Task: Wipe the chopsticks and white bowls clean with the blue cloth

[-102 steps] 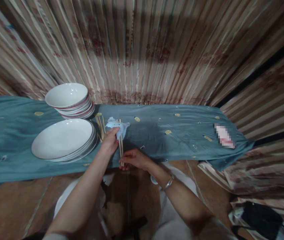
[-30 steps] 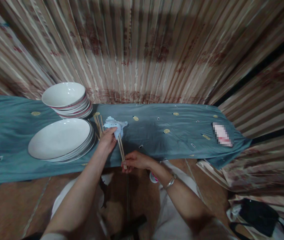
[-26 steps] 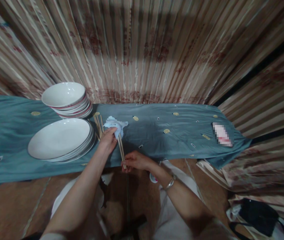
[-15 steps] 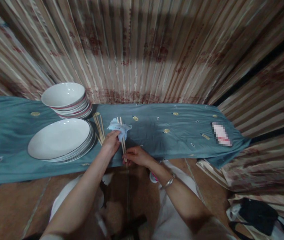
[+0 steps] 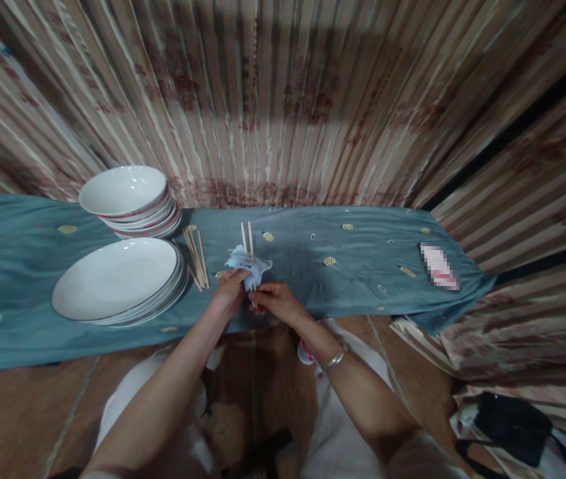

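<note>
While both hands meet over the near part of the table, the left hand (image 5: 231,291) grips a crumpled blue cloth (image 5: 259,268), thumb uppermost. The cloth is bunched about the middle of a pair of chopsticks (image 5: 251,241), whose far ends project beyond it, slightly spread from one another. The right hand (image 5: 279,302) has its fingers closed in a narrow pinch on the near ends, just beside the left hand. How far the cloth passes underneath the pair cannot be told.

To the left of the hands, several loose chopsticks (image 5: 201,259) lie on the teal patterned tablecloth (image 5: 302,293), roughly side by side, well apart from the held pair. Just beside them stands a stack of white plates (image 5: 116,279), dark-rimmed at the top. Behind the plates is a stack of white bowls (image 5: 126,191), with red bands visible on the sides.

Near the right end of the table lies a pixelated pink-and-white item (image 5: 439,266); its nature cannot be established. A silver bracelet (image 5: 334,360) sits on the right wrist. A pleated curtain (image 5: 283,113) with reddish print hangs behind the table, and a black bag (image 5: 515,429) is at lower right.
</note>
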`<state>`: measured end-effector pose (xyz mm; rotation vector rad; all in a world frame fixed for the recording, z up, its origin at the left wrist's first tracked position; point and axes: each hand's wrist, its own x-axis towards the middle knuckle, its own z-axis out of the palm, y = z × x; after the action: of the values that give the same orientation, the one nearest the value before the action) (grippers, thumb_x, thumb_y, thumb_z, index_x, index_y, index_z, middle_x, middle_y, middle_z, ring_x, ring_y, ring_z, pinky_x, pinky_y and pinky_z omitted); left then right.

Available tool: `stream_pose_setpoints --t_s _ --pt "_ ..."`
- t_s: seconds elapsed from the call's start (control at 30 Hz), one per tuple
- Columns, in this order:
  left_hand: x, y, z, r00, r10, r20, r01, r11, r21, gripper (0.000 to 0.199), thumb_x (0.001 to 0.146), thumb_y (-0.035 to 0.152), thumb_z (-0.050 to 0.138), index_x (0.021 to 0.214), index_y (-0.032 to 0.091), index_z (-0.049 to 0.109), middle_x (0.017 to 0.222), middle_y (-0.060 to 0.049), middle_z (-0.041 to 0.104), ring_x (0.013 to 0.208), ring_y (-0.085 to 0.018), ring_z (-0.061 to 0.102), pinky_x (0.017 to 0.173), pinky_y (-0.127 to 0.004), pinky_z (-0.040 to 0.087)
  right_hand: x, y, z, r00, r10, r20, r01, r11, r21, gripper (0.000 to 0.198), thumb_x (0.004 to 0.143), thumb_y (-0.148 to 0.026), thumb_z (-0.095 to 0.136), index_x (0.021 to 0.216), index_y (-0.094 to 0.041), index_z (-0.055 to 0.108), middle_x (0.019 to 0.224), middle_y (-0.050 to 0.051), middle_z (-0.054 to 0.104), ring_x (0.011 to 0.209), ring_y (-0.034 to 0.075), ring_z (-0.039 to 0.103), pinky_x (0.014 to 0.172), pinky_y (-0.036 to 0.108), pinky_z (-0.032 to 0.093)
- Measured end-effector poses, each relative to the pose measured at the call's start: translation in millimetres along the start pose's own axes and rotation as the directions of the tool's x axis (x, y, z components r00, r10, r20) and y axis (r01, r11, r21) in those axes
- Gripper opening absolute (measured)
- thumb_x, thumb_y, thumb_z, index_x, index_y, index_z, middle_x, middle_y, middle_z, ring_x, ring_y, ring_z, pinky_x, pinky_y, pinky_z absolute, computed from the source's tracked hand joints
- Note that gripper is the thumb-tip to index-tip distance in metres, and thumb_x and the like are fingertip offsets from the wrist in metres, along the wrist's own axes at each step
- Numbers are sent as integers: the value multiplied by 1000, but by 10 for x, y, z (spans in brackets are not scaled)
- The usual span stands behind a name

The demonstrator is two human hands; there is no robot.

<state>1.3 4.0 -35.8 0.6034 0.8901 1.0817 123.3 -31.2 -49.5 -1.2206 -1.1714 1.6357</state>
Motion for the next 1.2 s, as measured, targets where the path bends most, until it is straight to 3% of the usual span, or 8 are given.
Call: stream_pose_setpoints --t_s 0.2,0.33,0.47,0.57,0.7,0.8,0.97,1.2 --pt "-36 -53 8 992 1 126 -11 997 73 19 61 26 71 57 15 56 43 2 55 32 -10 46 33 -22 33 15 -5 -1 996 -5 -92 3 1000 -25 42 56 -56 74 64 -16 63 54 -3 62 46 7 52 48 20 42" --pt "-28 -31 15 995 31 94 -35 998 45 15 56 20 72 58 14 58 49 1 60 39 -10 51 39 -21 37 -9 -95 -105 1000 31 2 -31 995 -92 45 56 -58 74 67 -15 65 59 -2 64 50 8 55 51 20 44" --pt "0 -7 22 997 77 -13 -77 997 19 12 51 16 73 58 14 63 52 0 64 49 -12 56 50 -22 43 -44 -235 -359 997 49 66 -36 983 -179 46 60 -60 72 66 -15 64 62 1 67 54 8 58 53 20 44" --pt "-22 -26 36 998 67 -21 -66 997 28 14 47 15 74 58 15 64 55 0 65 54 -14 59 57 -24 45 -37 -288 -536 999 -6 -50 -1 989 -148 46 61 -61 71 67 -15 66 62 1 67 53 8 56 53 20 44" --pt "-124 -104 70 998 -33 51 28 995 91 14 47 13 75 58 15 66 55 -1 66 54 -13 59 58 -24 45 5 -316 -627 957 -121 -264 132 991 27 44 60 -57 74 80 -18 70 77 2 71 62 8 59 58 20 46" --pt "-195 -168 99 991 -96 92 82 986 142 10 48 13 74 55 14 66 54 -2 65 54 -13 59 58 -23 44 25 -360 -620 968 -112 -227 144 981 130 45 57 -54 76 85 -19 73 85 3 72 64 9 59 57 20 45" --pt "-227 -227 124 983 -133 128 108 977 182 8 49 12 73 54 13 67 56 -3 66 53 -12 58 56 -22 43 45 -411 -579 986 -83 -142 107 980 167 40 56 -48 78 81 -18 74 76 2 72 57 7 55 47 17 36" --pt "-216 -266 88 981 -121 154 90 977 193 8 51 15 74 57 14 68 56 -3 65 50 -12 56 53 -22 43 143 -377 -612 948 -121 -296 165 977 131 32 56 -45 77 70 -17 71 67 1 69 54 8 54 48 19 36"
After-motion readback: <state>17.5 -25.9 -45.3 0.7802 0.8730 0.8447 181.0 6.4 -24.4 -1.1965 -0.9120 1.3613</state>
